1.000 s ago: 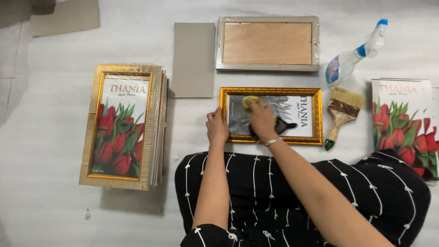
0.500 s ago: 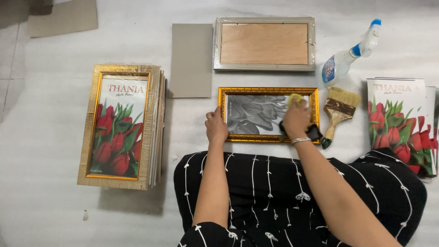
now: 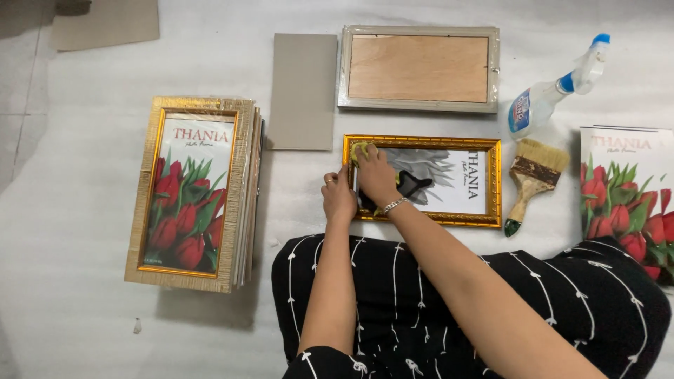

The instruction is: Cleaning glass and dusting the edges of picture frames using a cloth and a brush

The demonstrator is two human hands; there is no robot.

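From the head view, we see the right hand (image 3: 375, 179) pressing a yellow-green cloth (image 3: 361, 149) onto the glass at the upper left corner of the gold-rimmed rectangular picture frame (image 3: 424, 180), which lies on the white padded floor (image 3: 84, 210). The left hand (image 3: 338, 198) grips the frame's left edge. A wooden-handled paintbrush (image 3: 531, 182) lies just right of it, a clear spray bottle (image 3: 554, 95) beyond.
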